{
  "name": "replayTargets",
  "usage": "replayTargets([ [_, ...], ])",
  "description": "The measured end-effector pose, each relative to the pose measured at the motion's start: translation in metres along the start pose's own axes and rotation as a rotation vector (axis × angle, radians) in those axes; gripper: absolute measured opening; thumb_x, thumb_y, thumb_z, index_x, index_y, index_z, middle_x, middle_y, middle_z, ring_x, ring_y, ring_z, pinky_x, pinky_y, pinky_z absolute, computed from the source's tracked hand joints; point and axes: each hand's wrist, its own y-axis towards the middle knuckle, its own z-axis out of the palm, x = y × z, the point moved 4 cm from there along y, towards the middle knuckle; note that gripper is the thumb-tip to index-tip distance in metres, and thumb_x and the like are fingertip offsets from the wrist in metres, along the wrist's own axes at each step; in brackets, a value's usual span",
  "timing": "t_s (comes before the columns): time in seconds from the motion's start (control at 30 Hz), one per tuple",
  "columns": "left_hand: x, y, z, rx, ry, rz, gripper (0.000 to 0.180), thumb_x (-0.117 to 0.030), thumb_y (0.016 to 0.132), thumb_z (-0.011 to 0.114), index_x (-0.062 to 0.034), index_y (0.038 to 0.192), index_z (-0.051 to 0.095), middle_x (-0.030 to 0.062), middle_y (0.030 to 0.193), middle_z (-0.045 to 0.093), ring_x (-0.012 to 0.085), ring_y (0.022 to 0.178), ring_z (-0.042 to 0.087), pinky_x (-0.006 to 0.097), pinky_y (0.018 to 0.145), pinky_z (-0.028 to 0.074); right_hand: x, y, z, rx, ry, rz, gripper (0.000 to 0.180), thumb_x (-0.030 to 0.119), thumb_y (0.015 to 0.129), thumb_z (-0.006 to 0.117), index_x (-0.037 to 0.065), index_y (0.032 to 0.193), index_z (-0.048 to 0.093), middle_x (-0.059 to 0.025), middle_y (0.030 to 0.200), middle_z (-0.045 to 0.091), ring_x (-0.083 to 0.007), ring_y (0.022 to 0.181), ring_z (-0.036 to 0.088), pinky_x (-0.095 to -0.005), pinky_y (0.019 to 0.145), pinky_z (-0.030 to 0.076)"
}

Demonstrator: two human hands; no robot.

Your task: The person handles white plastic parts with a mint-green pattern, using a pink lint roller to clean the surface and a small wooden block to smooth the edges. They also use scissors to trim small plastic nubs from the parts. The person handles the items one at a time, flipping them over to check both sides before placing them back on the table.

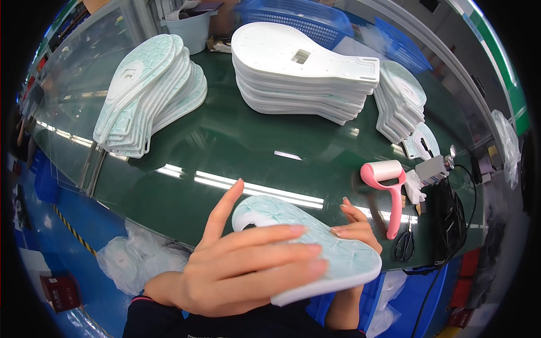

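Observation:
Close in front of me is a tilted plastic panel point(355, 260), white at its edge, with a pale-green quilted-looking pattern on its face. My right hand point(359, 228) grips it along its far right side, the thumb and fingers partly hidden behind it. Across the patterned face lie the outstretched fingers of my left hand point(242, 267), slightly blurred, with one finger raised off to the far left side. Part of a dark opening in the panel shows beside that hand. Both hands are above the near edge of the green table point(236, 146).
Stacks of similar patterned panels stand at the left point(149, 96) and right point(397, 101); a white panel stack point(304, 73) sits between. At the right lie a pink-handled lint roller point(394, 203), scissors point(404, 246), a small metal-topped bottle point(434, 169) and a black bag point(449, 219). Blue baskets point(298, 17) stand behind.

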Motion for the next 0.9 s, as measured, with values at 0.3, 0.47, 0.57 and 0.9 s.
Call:
replayTargets([
  [0.3,0.007,0.019,0.023,0.018,0.256,-0.003,0.047,-0.014,0.059,0.073,-0.0099,0.103,0.060,0.0057,0.095,0.063,0.0215,0.099,0.056,0.053,0.098,0.026,0.088,0.024,0.021,0.230,-0.691,-0.441,0.027,0.015,0.066,0.070,0.024,0.091,0.064,0.0106,0.088,0.063,-0.0062,0.085,0.057,-0.0377,0.096,0.034],
  [0.47,0.027,0.005,0.005,-0.224,-0.088,-0.119,0.021,0.000,0.059,0.069,-0.0064,0.077,0.064,0.0036,0.072,0.065,0.0166,0.075,0.060,0.052,0.098,0.030,0.053,0.013,-0.010,0.060,-0.509,-0.173,0.086,0.022,0.058,0.078,0.004,0.129,0.033,-0.0194,0.120,0.046,-0.0268,0.108,0.048,-0.0447,0.094,0.035],
  [0.57,0.037,-0.005,0.006,-0.362,-0.404,-0.133,0.022,-0.002,0.062,0.071,-0.0065,0.082,0.066,0.0040,0.080,0.066,0.0179,0.082,0.061,0.048,0.099,0.030,0.017,-0.006,-0.007,0.053,-0.045,0.341,0.090,0.011,0.057,0.078,-0.003,0.130,0.028,-0.0194,0.124,0.042,-0.0253,0.112,0.046,-0.0400,0.095,0.036],
  [0.9,0.039,-0.018,0.011,-0.256,-0.400,-0.165,0.023,-0.009,0.065,0.073,-0.0084,0.084,0.062,0.0078,0.085,0.067,0.0220,0.095,0.058,0.049,0.103,0.020,0.048,0.001,-0.005,-0.278,0.283,0.183,0.085,0.006,0.051,0.077,-0.009,0.123,0.035,-0.0177,0.092,0.059,-0.0204,0.080,0.059,-0.0325,0.075,0.048],
])
